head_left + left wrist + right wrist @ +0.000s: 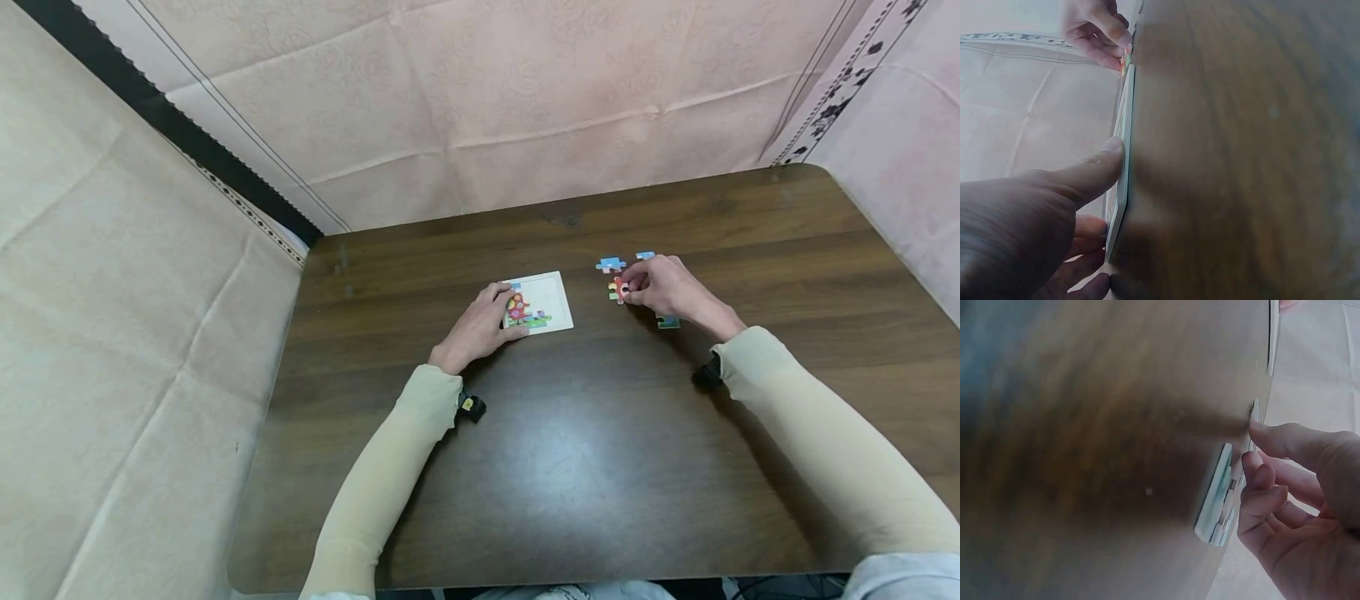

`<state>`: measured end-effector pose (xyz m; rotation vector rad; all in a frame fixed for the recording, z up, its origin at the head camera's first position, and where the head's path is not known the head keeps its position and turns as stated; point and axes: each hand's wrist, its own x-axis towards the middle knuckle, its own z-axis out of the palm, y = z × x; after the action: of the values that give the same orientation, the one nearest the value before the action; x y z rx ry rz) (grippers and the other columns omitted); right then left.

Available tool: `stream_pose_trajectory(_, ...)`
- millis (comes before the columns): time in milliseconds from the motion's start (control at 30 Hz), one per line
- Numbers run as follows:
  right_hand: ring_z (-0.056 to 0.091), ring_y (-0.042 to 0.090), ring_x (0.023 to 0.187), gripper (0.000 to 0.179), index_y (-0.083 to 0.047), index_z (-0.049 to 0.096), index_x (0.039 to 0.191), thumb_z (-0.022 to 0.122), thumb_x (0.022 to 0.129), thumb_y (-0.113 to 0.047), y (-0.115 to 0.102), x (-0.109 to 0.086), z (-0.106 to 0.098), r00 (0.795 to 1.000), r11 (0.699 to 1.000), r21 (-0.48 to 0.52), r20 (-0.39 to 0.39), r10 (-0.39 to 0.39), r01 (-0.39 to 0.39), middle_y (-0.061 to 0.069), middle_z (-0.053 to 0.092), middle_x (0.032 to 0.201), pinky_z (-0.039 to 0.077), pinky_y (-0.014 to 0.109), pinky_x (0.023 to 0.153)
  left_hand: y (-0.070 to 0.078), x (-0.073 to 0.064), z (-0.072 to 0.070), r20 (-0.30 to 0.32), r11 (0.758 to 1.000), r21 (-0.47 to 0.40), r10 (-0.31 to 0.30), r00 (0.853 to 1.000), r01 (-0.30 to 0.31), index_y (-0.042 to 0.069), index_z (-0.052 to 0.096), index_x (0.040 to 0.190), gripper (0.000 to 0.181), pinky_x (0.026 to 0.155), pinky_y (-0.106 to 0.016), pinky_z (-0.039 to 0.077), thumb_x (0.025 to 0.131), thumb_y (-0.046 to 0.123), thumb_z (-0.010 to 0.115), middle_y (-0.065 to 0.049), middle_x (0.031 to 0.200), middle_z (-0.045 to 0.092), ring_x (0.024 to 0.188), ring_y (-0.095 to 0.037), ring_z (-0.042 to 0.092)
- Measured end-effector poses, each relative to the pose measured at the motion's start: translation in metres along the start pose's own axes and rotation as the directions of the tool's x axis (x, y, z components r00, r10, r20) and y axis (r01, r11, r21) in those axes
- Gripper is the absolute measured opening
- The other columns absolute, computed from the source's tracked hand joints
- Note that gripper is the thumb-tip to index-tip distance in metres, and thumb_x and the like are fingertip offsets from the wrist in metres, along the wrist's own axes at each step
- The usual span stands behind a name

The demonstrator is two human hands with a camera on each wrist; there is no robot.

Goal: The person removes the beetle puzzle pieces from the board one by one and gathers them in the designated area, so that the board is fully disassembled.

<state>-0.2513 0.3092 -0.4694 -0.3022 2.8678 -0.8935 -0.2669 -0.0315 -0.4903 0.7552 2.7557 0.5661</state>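
A white puzzle board (pixel 553 298) lies on the table with a few colourful pieces fitted along its left and lower parts, among them a red dotted piece (pixel 517 307). My left hand (pixel 480 327) holds the board at its left side, thumb along the near edge and fingers over the left edge; in the left wrist view the thumb (pixel 1094 172) presses that edge. To the right of the board, my right hand (pixel 667 287) pinches a red puzzle piece (pixel 617 289) between thumb and index finger, close over the table. The other right fingers (pixel 1263 500) are curled.
Blue puzzle pieces (pixel 611 264) lie just beyond the right hand, another (pixel 645 255) behind its knuckles. A green-blue piece (pixel 667 322) sits under the right wrist. The brown wooden table (pixel 525 467) ends at light cloth (pixel 487 108) hanging behind and at the left.
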Motion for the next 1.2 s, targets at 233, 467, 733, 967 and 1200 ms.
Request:
stream_pose_trajectory(233, 0.07, 0.026, 0.086, 0.022, 0.006, 0.079, 0.118, 0.078, 0.099, -0.005, 0.0, 0.001, -0.003, 1.0, 1.0, 0.006, 0.019, -0.009, 0.008, 0.018, 0.08, 0.099, 0.056, 0.038, 0.08, -0.001, 0.0, 0.0, 0.001, 1.0, -0.006, -0.004, 1.0, 0.004, 0.003, 0.042, 0.166, 0.081, 0.129, -0.047, 0.041, 0.104, 0.043, 0.076, -0.013, 0.174, 0.036, 0.152, -0.031, 0.043)
stream_pose_trajectory(467, 0.068, 0.025, 0.087, 0.023, 0.006, 0.079, 0.12, 0.077, 0.1, -0.007, -0.001, 0.002, -0.002, 1.0, 1.0, -0.009, 0.029, 0.005, -0.004, 0.018, 0.079, 0.099, 0.055, 0.038, 0.08, 0.0, -0.001, 0.0, 0.004, 1.0, -0.008, -0.004, 1.0, 0.004, 0.004, 0.042, 0.166, 0.08, 0.128, -0.048, 0.041, 0.104, 0.043, 0.075, -0.013, 0.174, 0.035, 0.151, -0.032, 0.043)
stream_pose_trajectory(733, 0.067, 0.026, 0.09, 0.027, 0.007, 0.077, 0.123, 0.077, 0.1, -0.008, -0.002, 0.004, -0.001, 0.999, 1.0, -0.017, 0.035, 0.015, -0.015, 0.019, 0.078, 0.101, 0.055, 0.042, 0.084, -0.002, -0.001, 0.0, 0.01, 1.0, -0.022, -0.003, 1.0, 0.003, 0.004, 0.042, 0.166, 0.081, 0.128, -0.048, 0.041, 0.103, 0.043, 0.076, -0.013, 0.173, 0.035, 0.15, -0.032, 0.043)
stream_pose_trajectory(967, 0.065, 0.028, 0.091, 0.029, 0.005, 0.075, 0.127, 0.076, 0.1, -0.005, -0.009, 0.001, 0.002, 1.0, 1.0, -0.007, -0.006, 0.002, -0.002, 0.018, 0.076, 0.102, 0.052, 0.039, 0.082, -0.008, 0.004, 0.003, 0.014, 1.0, -0.027, 0.011, 1.0, -0.01, 0.003, 0.042, 0.166, 0.081, 0.126, -0.047, 0.041, 0.104, 0.044, 0.075, -0.016, 0.173, 0.035, 0.149, -0.033, 0.042)
stream_pose_trajectory(1200, 0.07, 0.029, 0.093, 0.029, 0.007, 0.076, 0.124, 0.078, 0.098, -0.008, -0.028, 0.004, 0.01, 0.998, 0.999, -0.022, -0.036, -0.05, 0.049, 0.02, 0.077, 0.104, 0.056, 0.043, 0.084, -0.002, 0.0, -0.001, 0.008, 1.0, -0.024, 0.003, 1.0, -0.003, 0.003, 0.043, 0.166, 0.08, 0.128, -0.048, 0.041, 0.103, 0.041, 0.076, -0.014, 0.173, 0.035, 0.149, -0.032, 0.043)
